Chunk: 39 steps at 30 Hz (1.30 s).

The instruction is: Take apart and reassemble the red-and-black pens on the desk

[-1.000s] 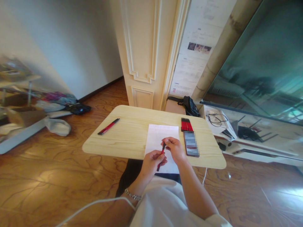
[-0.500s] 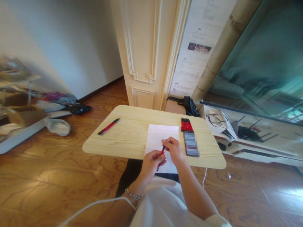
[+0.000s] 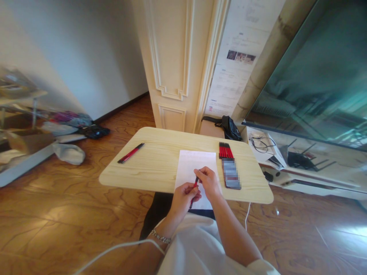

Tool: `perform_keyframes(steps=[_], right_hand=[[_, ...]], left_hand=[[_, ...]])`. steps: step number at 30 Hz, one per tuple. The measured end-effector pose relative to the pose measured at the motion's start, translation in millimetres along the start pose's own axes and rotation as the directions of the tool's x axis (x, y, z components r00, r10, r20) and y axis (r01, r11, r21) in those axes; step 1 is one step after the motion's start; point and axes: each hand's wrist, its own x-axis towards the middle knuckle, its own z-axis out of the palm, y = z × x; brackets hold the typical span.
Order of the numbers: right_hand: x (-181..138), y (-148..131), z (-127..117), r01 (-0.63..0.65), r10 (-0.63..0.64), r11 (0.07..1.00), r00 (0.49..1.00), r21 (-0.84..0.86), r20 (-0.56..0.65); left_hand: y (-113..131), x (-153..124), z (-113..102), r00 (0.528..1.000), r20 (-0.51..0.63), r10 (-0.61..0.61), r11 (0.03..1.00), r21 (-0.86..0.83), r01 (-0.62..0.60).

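A red pen with black ends is held between both hands, above a white sheet of paper on the light wooden table. My left hand is closed around the pen's lower part, its black end poking out below the fingers. At the upper black end, my right hand pinches the pen between thumb and fingers. To the right of the paper lies a row of several red-and-black pens. Just below that row is a phone with a blurred screen. Red-and-black pens lie close together at the table's left.
The table has rounded corners and stands on a wooden floor. A black bag sits behind its right side, near a cabinet with a router. Bags and boxes are piled at far left. A white cable crosses by my left forearm.
My right hand has shifted very slightly left at the pen's upper end. Both hands keep hold of the pen; the other things stay in place.
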Motion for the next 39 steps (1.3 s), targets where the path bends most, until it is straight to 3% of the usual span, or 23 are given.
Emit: perform_keyframes(steps=[5,12,18,28,34,39], right_hand=[[-3,-3,-1,-0.071,0.056,0.992,0.987,0.102,0.151],[-1,2,-1,-0.020,0.018,1.000,0.998,0.025,0.061],[-3,-1,-3,-0.091,0.072,0.987,0.987,0.131,0.143],[-3,6,4,0.028,-0.028,1.000,0.997,0.004,0.066],[-4,7,4,-0.004,0.006,0.999,0.999,-0.044,0.043],[-2,0,-4,-0.031,0.031,1.000,0.994,-0.001,0.105]], left_hand=[[5,-1,-1,1.000,0.009,-0.019,1.000,-0.015,0.019],[1,-1,2,0.999,-0.036,-0.003,1.000,0.011,0.004],[9,-3,1,0.999,0.012,-0.039,0.998,-0.040,0.040],[0,-2,2,0.998,-0.062,-0.014,0.999,0.028,0.016],[1,0,-1,0.999,-0.034,-0.037,0.999,0.039,0.038],[8,1,2,0.999,-0.005,-0.043,0.998,-0.037,0.043]])
